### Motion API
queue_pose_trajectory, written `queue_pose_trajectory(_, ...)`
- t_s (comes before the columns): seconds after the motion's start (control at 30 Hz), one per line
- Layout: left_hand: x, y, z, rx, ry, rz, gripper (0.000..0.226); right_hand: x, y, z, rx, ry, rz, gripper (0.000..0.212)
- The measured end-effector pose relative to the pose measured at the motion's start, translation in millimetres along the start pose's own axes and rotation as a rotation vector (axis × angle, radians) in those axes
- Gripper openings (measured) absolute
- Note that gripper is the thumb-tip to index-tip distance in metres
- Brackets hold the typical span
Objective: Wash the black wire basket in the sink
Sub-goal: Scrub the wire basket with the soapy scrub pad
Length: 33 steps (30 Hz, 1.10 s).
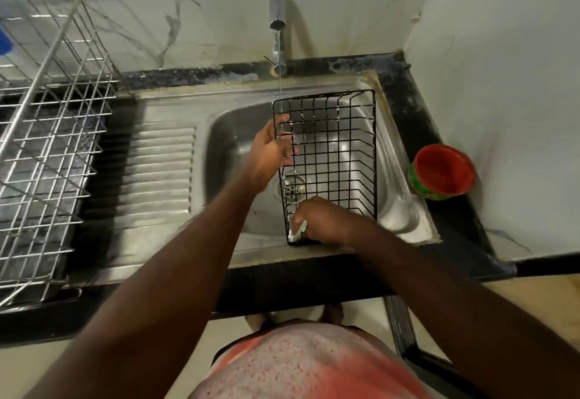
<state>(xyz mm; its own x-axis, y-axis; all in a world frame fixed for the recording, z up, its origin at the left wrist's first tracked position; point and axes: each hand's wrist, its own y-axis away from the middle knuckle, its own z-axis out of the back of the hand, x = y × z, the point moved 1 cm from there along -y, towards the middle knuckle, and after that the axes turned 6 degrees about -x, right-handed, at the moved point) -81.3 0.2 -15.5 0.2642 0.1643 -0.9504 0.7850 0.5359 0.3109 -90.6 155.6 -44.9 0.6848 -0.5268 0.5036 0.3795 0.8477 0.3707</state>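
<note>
The black wire basket [332,153] lies tilted in the steel sink [398,207], its far end under a thin stream from the tap [277,22]. My left hand [270,152] grips the basket's left rim near the far corner. My right hand [320,219] holds a pale green sponge [298,230] with foam, pressed against the basket's near left corner. The drain [290,186] shows through the wires.
A red and green bowl [442,171] stands on the black counter right of the sink. The ribbed drainboard [157,172] lies to the left, with a metal dish rack [50,135] beyond it. White walls close in behind and on the right.
</note>
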Motion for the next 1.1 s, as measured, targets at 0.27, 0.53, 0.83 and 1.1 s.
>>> queue_pose_trajectory(0.27,3,-6,2,0.030,0.022,0.009,0.056,-17,5,27,-0.015,-0.288,-0.131,0.022)
queue_pose_trajectory(0.53,3,-8,3,0.033,-0.002,0.037,0.061,-12,-1,1,0.018,-0.153,-0.081,0.017)
queue_pose_trajectory(0.83,-1,-6,3,0.021,-0.011,0.057,0.066,-21,-1,17,0.029,-0.221,-0.165,0.030)
queue_pose_trajectory(1.1,-1,-4,3,0.031,-0.013,0.051,0.065,-30,9,20,-0.068,-0.326,-0.186,0.034)
